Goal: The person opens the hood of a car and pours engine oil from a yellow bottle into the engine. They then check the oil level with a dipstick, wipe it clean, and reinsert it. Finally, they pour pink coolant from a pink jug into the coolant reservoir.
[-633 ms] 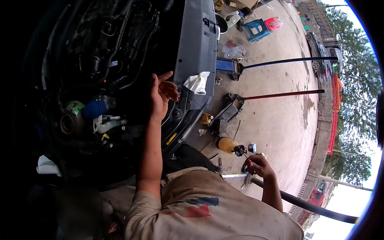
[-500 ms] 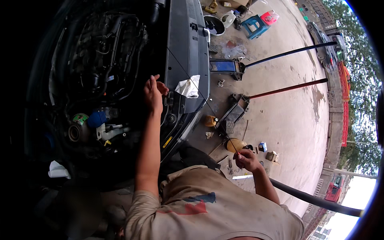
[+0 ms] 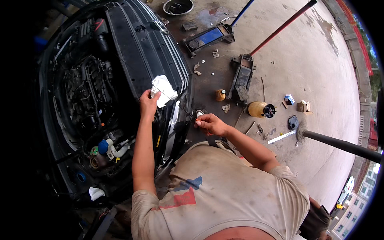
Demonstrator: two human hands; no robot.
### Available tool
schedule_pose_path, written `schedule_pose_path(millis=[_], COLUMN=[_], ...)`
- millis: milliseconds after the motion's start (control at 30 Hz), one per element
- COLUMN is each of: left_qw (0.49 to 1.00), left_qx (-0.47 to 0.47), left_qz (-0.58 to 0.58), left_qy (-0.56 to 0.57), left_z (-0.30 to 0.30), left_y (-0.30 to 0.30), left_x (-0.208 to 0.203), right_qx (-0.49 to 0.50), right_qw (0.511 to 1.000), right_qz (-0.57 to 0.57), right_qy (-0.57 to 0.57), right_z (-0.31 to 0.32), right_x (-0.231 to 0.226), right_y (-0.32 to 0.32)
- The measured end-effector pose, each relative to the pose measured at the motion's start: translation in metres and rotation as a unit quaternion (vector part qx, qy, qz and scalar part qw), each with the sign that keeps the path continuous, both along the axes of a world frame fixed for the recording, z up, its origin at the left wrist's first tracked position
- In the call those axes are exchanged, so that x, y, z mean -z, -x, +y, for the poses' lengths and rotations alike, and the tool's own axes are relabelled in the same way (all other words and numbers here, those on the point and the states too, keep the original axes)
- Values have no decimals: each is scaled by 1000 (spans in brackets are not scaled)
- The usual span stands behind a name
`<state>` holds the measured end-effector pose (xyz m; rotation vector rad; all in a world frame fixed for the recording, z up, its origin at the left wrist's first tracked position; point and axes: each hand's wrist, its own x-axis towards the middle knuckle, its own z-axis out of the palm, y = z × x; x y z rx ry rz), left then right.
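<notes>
A thin dark dipstick (image 3: pixel 186 111) runs from my right hand (image 3: pixel 212 125) up and left to the car's front panel. My right fingers are closed round its reddish-orange end, in front of my shirt. A crumpled white paper towel (image 3: pixel 165 91) lies at the front edge of the open engine bay. My left hand (image 3: pixel 148 105) is closed on the towel's near-left edge, thumb on top. The dipstick passes across the towel; whether the towel wraps round it cannot be seen.
The engine (image 3: pixel 90 88) lies open at left, with a blue cap (image 3: pixel 103 147) near me. Two floor jacks (image 3: pixel 242 78) with long handles stand on the concrete. A yellowish jug (image 3: pixel 257 109), small boxes (image 3: pixel 304 107) and a black pole (image 3: pixel 340 146) are to the right.
My left hand has gone from open above the engine bay's edge to gripping the paper towel. My right hand has moved left with the dipstick, closer to the car. The view has shifted.
</notes>
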<state>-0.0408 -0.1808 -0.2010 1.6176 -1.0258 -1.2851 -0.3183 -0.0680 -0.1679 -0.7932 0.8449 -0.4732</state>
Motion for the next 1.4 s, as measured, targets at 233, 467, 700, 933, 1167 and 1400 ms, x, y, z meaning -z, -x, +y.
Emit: schedule_pose_path(millis=[233,467,700,933,1167,1400], left_qw=[922,789,853,942,937,891], left_qx=[-66,-145,-37,-119,-174,-206], left_qz=[380,595,498,262,176,205], left_qy=[28,47,154,172,247,348], left_z=[71,119,141,136,132,140], left_y=[-9,-46,-57,-34,-63,-103], left_x=[-76,-62,-71,-98,-155,-213], right_qx=[-82,-174,-173,-236,-252,-232], right_qw=[996,984,949,928,925,931], right_qz=[-21,-45,-161,-208,-226,-220], right_qy=[-16,-11,-207,-198,-171,-174], right_z=[-9,-8,-9,-13,-8,9], right_x=[-12,-20,-27,4,43,46], right_y=[-23,-48,-61,-45,15,51])
